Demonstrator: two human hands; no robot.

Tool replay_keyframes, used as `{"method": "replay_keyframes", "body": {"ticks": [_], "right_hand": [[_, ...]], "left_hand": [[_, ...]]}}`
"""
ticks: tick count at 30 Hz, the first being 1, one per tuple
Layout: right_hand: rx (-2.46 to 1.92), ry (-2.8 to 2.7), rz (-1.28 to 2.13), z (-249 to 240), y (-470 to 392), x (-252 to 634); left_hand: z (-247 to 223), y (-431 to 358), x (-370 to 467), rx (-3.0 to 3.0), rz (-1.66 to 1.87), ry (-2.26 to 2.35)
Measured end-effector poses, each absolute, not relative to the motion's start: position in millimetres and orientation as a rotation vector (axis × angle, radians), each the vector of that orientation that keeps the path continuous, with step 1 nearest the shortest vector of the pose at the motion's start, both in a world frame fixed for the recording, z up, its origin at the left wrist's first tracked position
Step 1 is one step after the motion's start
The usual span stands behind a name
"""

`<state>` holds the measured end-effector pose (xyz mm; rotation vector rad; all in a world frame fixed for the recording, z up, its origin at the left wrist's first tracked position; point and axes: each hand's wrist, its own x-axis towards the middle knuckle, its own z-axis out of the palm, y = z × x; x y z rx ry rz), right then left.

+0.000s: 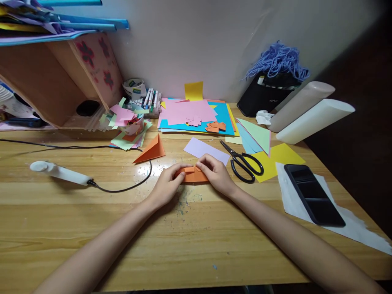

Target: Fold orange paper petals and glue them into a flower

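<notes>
A folded strip of orange paper (194, 176) lies between my two hands at the middle of the table. My left hand (168, 182) pinches its left end, thumb on top and fingers behind. At its upper right edge, my right hand (216, 173) presses thumb and index finger on a fold. Behind my left hand stands a creased orange triangle (153, 150). A lilac paper rectangle (206, 150) lies just beyond my hands, and black-handled scissors (241, 161) rest to the right of it.
Coloured sheets (191, 112) are stacked by the wall. On the right are a phone (314, 195), yellow paper (281, 159) and two cylinders (315, 121). A white corded device (61, 173) lies left, below a cardboard box (101, 73) and paper scraps (130, 122).
</notes>
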<state>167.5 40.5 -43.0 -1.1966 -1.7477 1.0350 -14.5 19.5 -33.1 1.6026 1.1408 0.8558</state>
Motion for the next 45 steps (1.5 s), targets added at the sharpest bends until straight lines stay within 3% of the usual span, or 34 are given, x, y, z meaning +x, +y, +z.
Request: {"method": "replay_keyframes", "body": {"ticks": [16,45], "right_hand": [[-1.100,-1.814,1.278,-38.4,36.2,167.1],[-1.014,-1.796,1.419,-36.5,35.6,169.9]], "left_hand": [[-32.7,15.8,-8.1,1.665,0.915,1.359],[-25.7,16.5,-9.4,1.677,0.771,1.187]]}}
